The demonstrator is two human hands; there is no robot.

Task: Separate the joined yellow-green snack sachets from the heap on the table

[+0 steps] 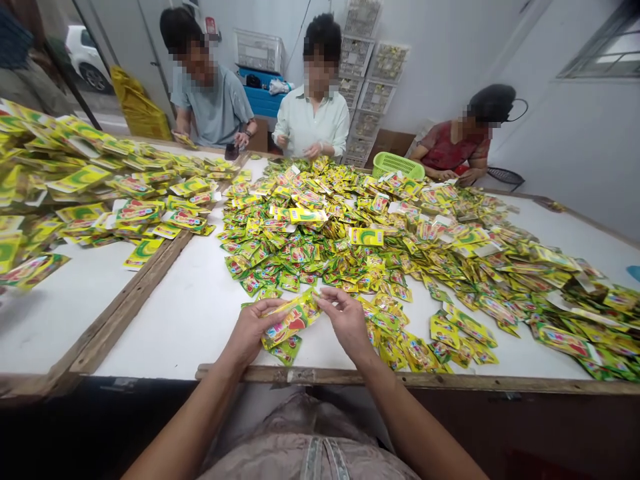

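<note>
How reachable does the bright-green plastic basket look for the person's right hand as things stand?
Probably not: the basket stands across the white table, beyond a wide heap of shiny yellow-green packets, and the right hand is busy with a long yellow packet.

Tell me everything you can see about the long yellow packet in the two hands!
The long yellow packet is shiny, like plastic, with green areas, a red picture and colourful lettering. It slants up to the right above the white table, near its front edge. The left hand grips its lower end; the right hand has its fingertips at the upper end. I can't tell whether it's open.
</note>
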